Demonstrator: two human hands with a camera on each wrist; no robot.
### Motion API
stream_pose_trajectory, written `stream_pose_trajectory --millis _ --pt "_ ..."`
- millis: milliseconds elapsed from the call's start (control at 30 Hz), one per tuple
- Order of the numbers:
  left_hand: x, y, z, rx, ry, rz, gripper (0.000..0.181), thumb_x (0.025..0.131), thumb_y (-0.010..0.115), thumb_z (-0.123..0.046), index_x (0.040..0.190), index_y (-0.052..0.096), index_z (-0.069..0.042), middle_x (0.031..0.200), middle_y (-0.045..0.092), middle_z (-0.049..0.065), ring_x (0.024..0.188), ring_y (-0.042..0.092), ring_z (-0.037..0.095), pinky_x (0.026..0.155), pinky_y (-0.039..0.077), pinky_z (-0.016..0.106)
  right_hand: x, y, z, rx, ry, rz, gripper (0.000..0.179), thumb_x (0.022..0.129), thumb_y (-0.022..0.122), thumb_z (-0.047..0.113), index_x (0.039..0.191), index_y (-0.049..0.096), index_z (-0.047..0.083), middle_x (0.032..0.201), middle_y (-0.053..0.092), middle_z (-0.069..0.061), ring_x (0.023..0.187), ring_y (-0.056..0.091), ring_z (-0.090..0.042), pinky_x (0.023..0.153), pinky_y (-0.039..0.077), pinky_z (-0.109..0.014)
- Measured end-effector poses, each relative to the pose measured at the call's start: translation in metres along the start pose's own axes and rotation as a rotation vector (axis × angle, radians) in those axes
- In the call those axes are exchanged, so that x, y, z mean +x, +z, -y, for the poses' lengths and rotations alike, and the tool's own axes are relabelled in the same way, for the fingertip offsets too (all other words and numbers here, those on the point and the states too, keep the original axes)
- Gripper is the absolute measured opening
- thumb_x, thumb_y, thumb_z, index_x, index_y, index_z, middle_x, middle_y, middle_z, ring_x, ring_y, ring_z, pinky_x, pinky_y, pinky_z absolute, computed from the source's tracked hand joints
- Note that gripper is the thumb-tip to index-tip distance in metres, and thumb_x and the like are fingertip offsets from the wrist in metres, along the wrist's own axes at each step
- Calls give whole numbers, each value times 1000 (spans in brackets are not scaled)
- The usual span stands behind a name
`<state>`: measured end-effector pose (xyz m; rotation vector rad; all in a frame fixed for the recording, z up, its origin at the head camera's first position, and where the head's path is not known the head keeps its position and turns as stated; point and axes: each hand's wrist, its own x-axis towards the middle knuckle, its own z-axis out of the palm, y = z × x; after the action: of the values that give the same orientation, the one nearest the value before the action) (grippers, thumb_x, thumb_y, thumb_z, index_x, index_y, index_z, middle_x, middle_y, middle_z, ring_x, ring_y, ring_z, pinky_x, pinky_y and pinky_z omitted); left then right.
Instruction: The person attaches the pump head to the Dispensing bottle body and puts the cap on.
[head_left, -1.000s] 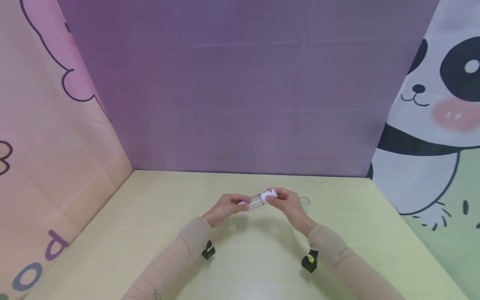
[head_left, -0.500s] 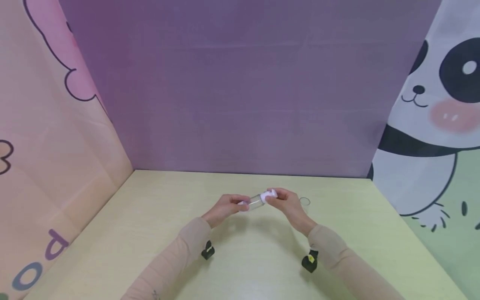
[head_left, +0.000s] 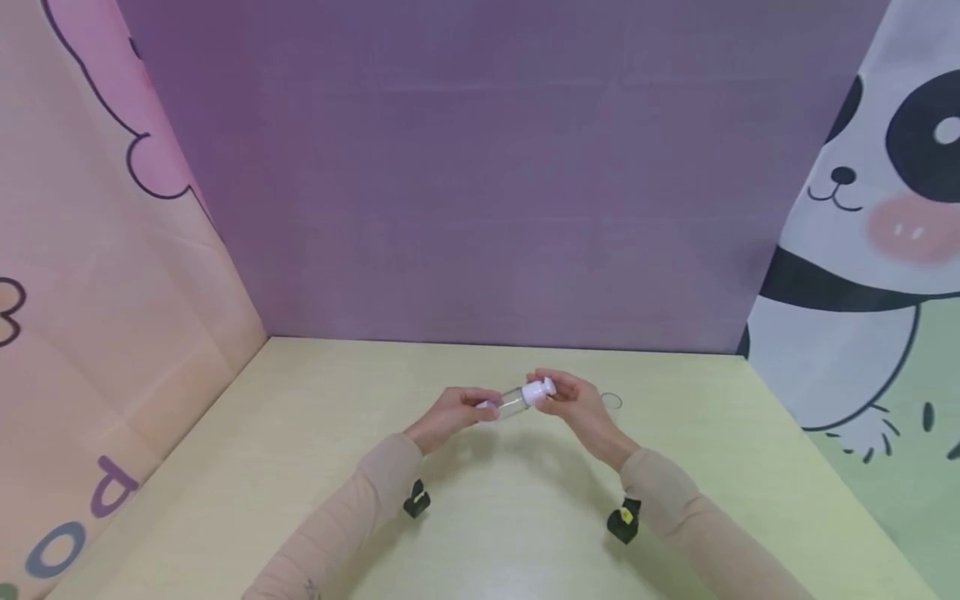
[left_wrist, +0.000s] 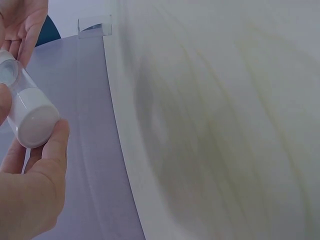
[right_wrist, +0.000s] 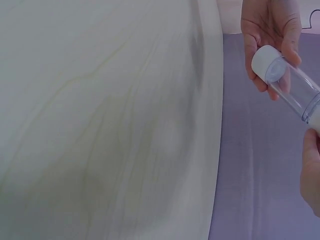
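Observation:
A small clear pump bottle with a white base and a white pump top is held in the air, tilted, its top up to the right. My left hand grips the base between thumb and fingers; the left wrist view shows the round white bottom. My right hand has its thumb and fingers around the white pump top. In the right wrist view the bottle's clear middle shows between the hands, while the pump top is mostly cut off at the frame edge.
A clear see-through cap stands on the pale wooden table, just beyond my right hand. It also appears as a clear piece in the left wrist view. A purple cloth wall rises behind the table, with printed cloths at both sides.
The fingers of my right hand have shifted slightly around the pump top, showing more of it. My left hand and the bottle stay nearly in place.

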<state>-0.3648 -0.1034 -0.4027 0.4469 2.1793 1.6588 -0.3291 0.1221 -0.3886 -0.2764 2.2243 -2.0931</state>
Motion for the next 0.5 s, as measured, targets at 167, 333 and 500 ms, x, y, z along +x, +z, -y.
stream_pose_trajectory --millis 167,333,500 --pt "1 -1 -1 5 -1 -3 32 84 66 -19 115 64 -12 119 60 6 101 54 19 93 40 44 0 0 2 14 -20 12 49 83 66 7 129 50 5 132 52 -13 117 53 -15 93 45 -28" --pt "0 -1 -1 4 9 3 31 84 66 -19 114 64 -12 119 60 6 101 54 19 94 40 44 -1 1 3 19 -19 3 48 83 65 6 128 50 4 131 53 -13 114 55 -13 91 46 -27" --pt "0 -1 0 5 7 11 32 84 65 -20 116 63 -12 121 58 6 101 53 20 95 39 47 -2 2 3 23 -13 -16 47 82 65 5 127 51 2 131 53 -15 110 57 -11 90 47 -26"
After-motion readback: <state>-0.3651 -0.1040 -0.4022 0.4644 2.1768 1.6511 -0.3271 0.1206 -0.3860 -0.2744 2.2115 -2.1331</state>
